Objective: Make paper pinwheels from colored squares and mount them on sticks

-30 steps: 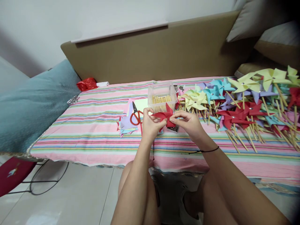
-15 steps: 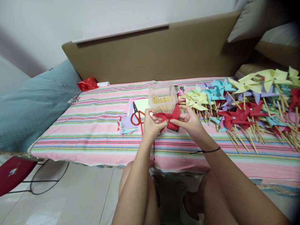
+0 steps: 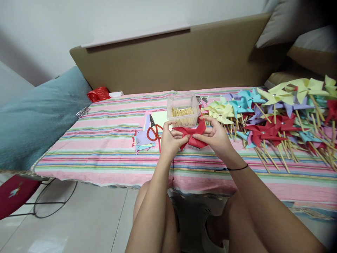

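Between my two hands is a red paper pinwheel [image 3: 196, 131], its blades curled in toward the middle. My left hand [image 3: 171, 137] pinches its left side, thumb pressed near the centre. From the other side my right hand [image 3: 214, 135] grips it, the thumb also at the centre and the fingers behind the paper. Just beyond the hands stands a clear plastic box [image 3: 183, 102] with many short wooden sticks [image 3: 183, 111] in it. Scissors with red handles [image 3: 155, 131] lie left of my left hand, on sheets of coloured paper [image 3: 143, 137].
Finished pinwheels [image 3: 265, 130] in many colours, on wooden sticks, are heaped at the right. A striped cloth [image 3: 100, 147] covers the seat. At the far left lie a red plastic bag [image 3: 98, 94], a small metallic item [image 3: 83, 112] and a blue cushion [image 3: 44, 116].
The right side of the red pinwheel has been folded further in, and its lower blade now spreads to the right under my right thumb. My left hand stays almost still.
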The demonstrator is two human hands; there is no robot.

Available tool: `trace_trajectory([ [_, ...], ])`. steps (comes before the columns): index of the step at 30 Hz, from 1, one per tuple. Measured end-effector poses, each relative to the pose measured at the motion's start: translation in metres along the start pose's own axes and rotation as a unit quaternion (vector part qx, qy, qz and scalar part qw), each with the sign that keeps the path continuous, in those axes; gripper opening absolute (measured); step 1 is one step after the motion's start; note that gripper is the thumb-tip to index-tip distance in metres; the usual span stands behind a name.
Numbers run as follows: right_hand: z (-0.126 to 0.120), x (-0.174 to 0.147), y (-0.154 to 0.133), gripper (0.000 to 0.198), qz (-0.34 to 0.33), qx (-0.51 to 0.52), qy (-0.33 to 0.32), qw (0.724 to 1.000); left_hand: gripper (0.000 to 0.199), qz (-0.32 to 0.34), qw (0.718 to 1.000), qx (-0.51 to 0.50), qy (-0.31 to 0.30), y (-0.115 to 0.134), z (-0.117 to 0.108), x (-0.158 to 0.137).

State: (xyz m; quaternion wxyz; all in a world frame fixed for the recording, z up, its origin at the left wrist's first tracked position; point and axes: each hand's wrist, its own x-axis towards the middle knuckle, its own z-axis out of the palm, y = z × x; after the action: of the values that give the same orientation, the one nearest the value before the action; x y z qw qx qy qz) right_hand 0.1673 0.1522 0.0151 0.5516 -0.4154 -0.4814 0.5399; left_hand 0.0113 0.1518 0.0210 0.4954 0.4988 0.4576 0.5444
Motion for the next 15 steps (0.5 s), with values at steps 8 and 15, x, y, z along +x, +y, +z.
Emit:
trace_trajectory([
  [8,0.002,-0.0004,0.0017,0.07,-0.037,-0.013,-0.008,0.999,0.055,0.013,1.0,0.018,0.01,-0.0022,0.001,0.0006],
  [15,0.0025,-0.0001,0.0049,0.048,-0.261,-0.166,0.022,0.951,0.053,-0.001,0.998,0.025,0.054,-0.0016,0.0032,0.0004],
])
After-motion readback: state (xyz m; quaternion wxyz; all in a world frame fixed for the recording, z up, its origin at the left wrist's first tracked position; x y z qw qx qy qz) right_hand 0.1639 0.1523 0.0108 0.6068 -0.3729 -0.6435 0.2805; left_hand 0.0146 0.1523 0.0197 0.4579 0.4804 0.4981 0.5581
